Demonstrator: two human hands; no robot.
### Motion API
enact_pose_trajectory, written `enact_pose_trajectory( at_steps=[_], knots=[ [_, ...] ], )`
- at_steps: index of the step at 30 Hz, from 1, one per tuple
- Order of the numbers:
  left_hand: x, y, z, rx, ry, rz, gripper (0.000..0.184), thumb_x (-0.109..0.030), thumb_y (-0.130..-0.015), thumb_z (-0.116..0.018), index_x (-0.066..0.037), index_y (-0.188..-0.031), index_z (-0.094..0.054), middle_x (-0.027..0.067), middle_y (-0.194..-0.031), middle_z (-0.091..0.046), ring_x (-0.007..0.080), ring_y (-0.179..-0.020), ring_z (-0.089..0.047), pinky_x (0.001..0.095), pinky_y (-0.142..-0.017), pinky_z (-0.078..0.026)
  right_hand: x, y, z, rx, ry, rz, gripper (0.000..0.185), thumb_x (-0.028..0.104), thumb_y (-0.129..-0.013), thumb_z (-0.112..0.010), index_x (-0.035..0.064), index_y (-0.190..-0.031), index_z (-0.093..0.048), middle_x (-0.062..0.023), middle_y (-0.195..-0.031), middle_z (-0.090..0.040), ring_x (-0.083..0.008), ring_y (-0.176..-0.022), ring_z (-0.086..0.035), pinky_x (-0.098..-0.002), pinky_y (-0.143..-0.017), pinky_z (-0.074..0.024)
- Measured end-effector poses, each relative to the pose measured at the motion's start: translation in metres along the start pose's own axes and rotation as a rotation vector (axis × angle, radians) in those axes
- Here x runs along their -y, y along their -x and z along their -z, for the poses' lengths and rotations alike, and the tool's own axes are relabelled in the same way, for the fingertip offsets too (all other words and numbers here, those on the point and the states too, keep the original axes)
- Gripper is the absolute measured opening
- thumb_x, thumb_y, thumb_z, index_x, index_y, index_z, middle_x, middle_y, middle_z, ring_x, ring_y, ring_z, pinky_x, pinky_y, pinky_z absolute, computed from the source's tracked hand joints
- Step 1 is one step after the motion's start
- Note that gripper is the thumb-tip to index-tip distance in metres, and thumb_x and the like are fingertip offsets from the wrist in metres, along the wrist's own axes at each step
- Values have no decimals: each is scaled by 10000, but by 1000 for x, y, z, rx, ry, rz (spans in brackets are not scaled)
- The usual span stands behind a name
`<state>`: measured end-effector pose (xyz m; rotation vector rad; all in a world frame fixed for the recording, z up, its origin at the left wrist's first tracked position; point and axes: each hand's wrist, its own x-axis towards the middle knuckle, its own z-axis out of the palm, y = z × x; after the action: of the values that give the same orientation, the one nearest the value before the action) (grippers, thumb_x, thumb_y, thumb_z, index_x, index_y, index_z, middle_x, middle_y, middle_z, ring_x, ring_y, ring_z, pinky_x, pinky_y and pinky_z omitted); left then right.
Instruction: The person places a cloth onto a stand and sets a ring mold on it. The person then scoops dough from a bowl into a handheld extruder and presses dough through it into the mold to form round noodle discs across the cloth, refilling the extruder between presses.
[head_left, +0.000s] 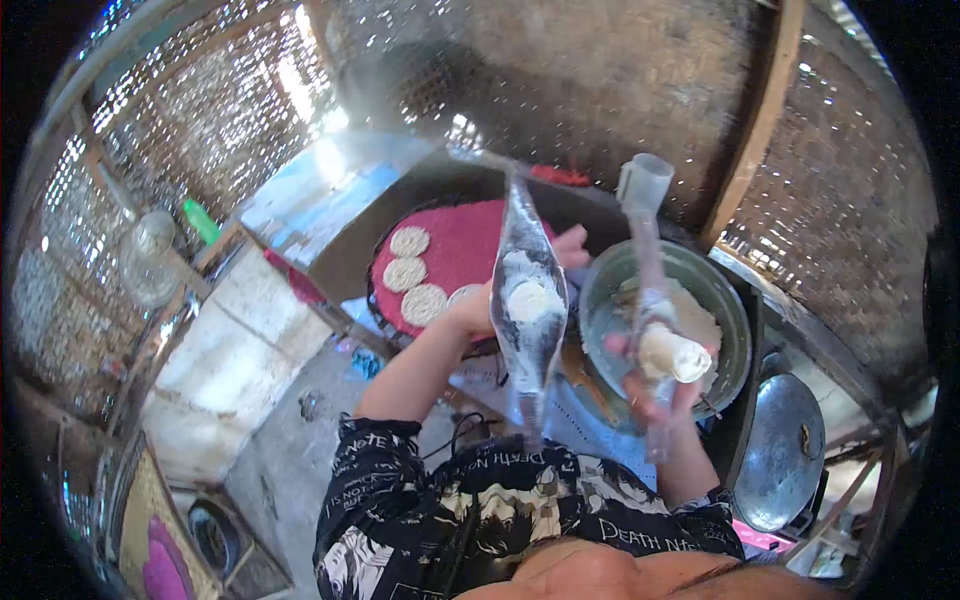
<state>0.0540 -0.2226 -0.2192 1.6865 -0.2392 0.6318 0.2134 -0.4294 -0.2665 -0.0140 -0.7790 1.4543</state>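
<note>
The left hand grasps the shiny tool from behind, its fingers partly hidden; white dough sits at the tool's middle. The right hand grasps the white tube above the bowl. Round cakes lie on the red tray
</note>
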Motion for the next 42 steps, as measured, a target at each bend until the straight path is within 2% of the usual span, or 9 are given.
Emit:
enact_pose_trajectory(
  at_steps=[3, 7, 10, 15, 19, 31, 35, 38, 42],
  knots=[
    [-17, 31, 6, 29, -425, 81, 497, -116, -646, -724, -48, -1114, -569, 87, -1100, -594, 177, -1023, -548, 318, -916, -404, 9, -23, -30, -277, 416, 50, 775, 669, -803, -342, 91, -1317, -302, -270, -1256, -386, -122, -447, -521, -181, -277, -317],
    [-21, 52, 3, -64, -584, 165, 432, -143, -616, -725, -77, -1027, -610, 69, -992, -626, 192, -935, -581, 321, -847, -441, -1, -41, -33, -429, 891, 13, 781, 579, -837, -413, 100, -1389, -137, -209, -1160, -465, -129, -535, -550, -165, -328, -352],
    [-28, 61, -1, -95, -782, 182, 406, -184, -615, -701, -95, -1001, -613, 78, -988, -613, 223, -962, -564, 346, -863, -421, -11, -62, -44, -327, 1137, 113, 865, 525, -816, -505, 96, -1402, -35, -185, -1148, -461, -114, -525, -541, -161, -345, -361],
    [-28, 77, -6, -159, -1126, 170, 385, -273, -614, -661, -130, -968, -614, 94, -988, -592, 254, -986, -539, 402, -935, -358, -15, -70, -46, -27, 1704, 195, 771, 454, -774, -598, 69, -1359, -275, -191, -1153, -458, -299, -1003, -527, -376, -668, -489],
    [-27, 92, -3, -174, -1200, 158, 300, -300, -627, -629, -134, -877, -638, 92, -857, -625, 256, -913, -583, 393, -979, -329, -31, -73, -58, 252, 2047, 324, 748, 471, -749, -612, 68, -1315, -336, -212, -1154, -449, -369, -941, -537, -391, -672, -494],
    [-23, 137, -24, -497, -1110, 167, 291, -258, -603, -677, -128, -862, -648, 52, -885, -635, 217, -903, -588, 327, -880, -422, -83, -76, -40, 281, 1921, 203, 868, 490, -685, -674, 68, -1338, -289, -217, -1211, -399, -375, -1049, -475, -406, -789, -450],
    [-37, 153, -17, -569, -798, 388, 319, -239, -578, -698, -115, -867, -642, 59, -849, -633, 227, -821, -597, 330, -837, -445, -103, -88, -43, -125, 962, -57, 1064, 567, -583, -729, 32, -1355, -231, -150, -1254, -380, -282, -1152, -404, -387, -923, -343],
    [-38, 175, -4, -578, -756, 417, 358, -219, -550, -713, -102, -879, -635, 71, -870, -628, 257, -855, -582, 348, -852, -432, -100, -69, 18, 218, 707, -863, 1087, 490, -566, -770, 17, -1361, -201, -148, -1224, -410, -280, -1125, -438, -381, -895, -375],
    [-69, 214, 27, -428, -840, 469, 509, -190, -584, -719, -95, -1061, -569, 108, -1043, -577, 294, -1012, -516, 356, -911, -390, -156, -79, -20, -6, 315, -752, 1091, 359, -507, -800, 37, -1363, -205, -185, -1200, -438, -298, -1062, -489, -391, -840, -427]
  ],
)
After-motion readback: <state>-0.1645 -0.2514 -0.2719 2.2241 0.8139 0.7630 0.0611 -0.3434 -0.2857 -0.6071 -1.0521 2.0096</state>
